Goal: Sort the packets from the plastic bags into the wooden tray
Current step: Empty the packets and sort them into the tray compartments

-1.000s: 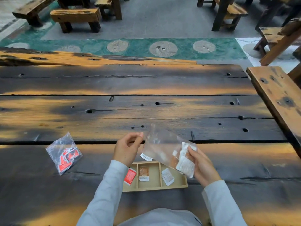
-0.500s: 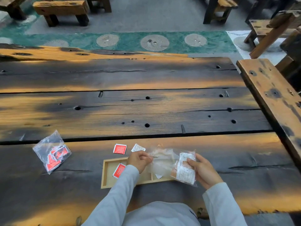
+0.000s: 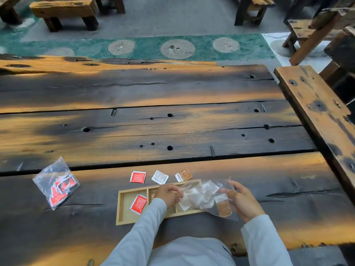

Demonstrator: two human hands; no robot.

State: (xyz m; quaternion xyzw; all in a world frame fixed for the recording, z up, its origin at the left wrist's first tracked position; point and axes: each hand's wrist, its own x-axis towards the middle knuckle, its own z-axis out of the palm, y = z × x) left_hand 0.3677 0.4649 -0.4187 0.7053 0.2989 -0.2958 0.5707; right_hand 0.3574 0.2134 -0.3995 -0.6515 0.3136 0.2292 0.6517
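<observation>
A pale wooden tray (image 3: 123,208) with compartments lies near the table's front edge. A red packet (image 3: 138,204) rests in its left compartment. Over the tray's right half I hold a clear plastic bag (image 3: 205,196) with white and brown packets inside. My left hand (image 3: 169,194) pinches its left end and my right hand (image 3: 242,200) grips its right end. Just behind the tray lie a red packet (image 3: 138,177), a white packet (image 3: 159,177) and a brown packet (image 3: 183,175). A second clear bag (image 3: 55,182) full of red packets lies to the left.
The dark plank table (image 3: 153,127) stretches far ahead, with holes and gaps between planks. A wooden bench (image 3: 315,112) runs along the right side. More benches (image 3: 63,12) stand on the floor beyond.
The bag has come down from a raised position to just over the tray and is crumpled between both hands. The view shifted, showing three loose packets behind the tray.
</observation>
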